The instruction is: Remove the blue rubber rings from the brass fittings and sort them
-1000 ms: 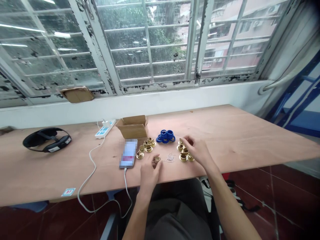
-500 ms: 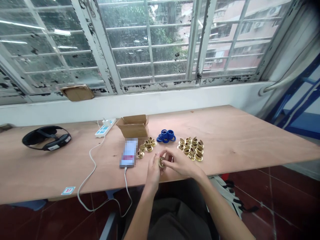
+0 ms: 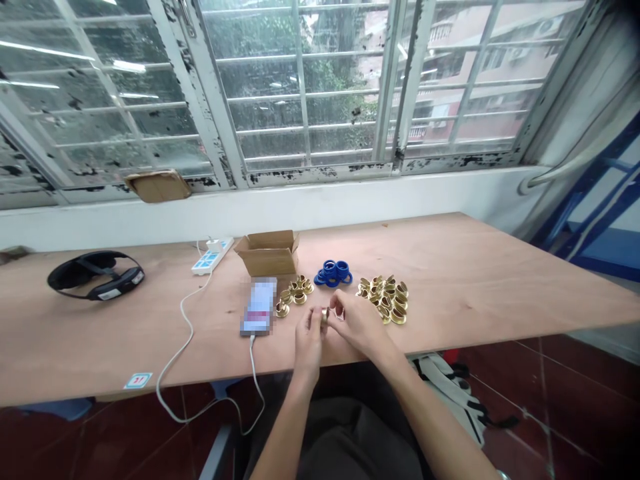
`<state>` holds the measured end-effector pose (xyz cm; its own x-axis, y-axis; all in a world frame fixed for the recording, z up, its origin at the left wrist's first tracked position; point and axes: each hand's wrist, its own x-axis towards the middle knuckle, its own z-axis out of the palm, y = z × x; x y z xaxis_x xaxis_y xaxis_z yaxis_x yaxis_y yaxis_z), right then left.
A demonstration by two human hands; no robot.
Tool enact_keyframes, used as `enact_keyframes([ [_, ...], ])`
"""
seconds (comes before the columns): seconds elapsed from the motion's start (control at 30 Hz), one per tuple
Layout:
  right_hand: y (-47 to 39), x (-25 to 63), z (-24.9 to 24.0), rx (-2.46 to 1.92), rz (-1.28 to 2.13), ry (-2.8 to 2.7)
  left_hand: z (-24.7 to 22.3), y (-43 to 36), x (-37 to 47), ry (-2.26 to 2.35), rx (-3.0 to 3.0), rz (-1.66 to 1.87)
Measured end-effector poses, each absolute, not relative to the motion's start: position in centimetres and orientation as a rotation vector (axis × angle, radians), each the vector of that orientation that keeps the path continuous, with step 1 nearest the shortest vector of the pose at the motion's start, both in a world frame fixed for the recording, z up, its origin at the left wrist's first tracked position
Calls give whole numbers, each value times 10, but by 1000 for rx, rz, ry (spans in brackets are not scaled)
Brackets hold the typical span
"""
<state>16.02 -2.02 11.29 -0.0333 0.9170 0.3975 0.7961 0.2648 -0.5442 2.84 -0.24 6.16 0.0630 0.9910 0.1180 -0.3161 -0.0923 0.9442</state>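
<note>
My left hand [image 3: 309, 337] holds a small gold-coloured flanged metal ring [image 3: 325, 316] upright between thumb and fingers, just above the table's front edge. Close against it on the right is my right hand [image 3: 357, 320], its thumb and curled fingertips at the ring's open side. What those fingertips pinch, if anything, is too small to tell. Beyond my right hand lies a larger heap of similar gold flanged rings [image 3: 385, 297]. A smaller group of gold rings [image 3: 299, 290] sits beyond my left hand. Blue rings [image 3: 334, 273] are piled between the two groups.
A phone [image 3: 260, 307] on a white cable lies left of the small group. Behind it stands an open cardboard box [image 3: 270, 253]. Farther left are a power strip [image 3: 213, 257] and a black headset [image 3: 95, 275]. The wooden table [image 3: 475, 273] meets a wall below barred windows.
The gold ring has turned from facing me to nearly edge-on in my left hand. My right thumb has drawn back from its middle towards the right.
</note>
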Motion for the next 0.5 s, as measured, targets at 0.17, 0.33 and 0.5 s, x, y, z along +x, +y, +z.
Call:
enact_keyframes([
  [0.17, -21, 160, 115, -1530, 387, -1743, 60, -3, 24, 787, 1130, 1241],
  [0.33, -15, 158, 111, -1338, 760, -1570, 59, -4, 23, 795, 1139, 1224],
  [0.5, -10, 151, 97, -1194, 1113, -1397, 57, -3, 23, 813, 1138, 1234],
])
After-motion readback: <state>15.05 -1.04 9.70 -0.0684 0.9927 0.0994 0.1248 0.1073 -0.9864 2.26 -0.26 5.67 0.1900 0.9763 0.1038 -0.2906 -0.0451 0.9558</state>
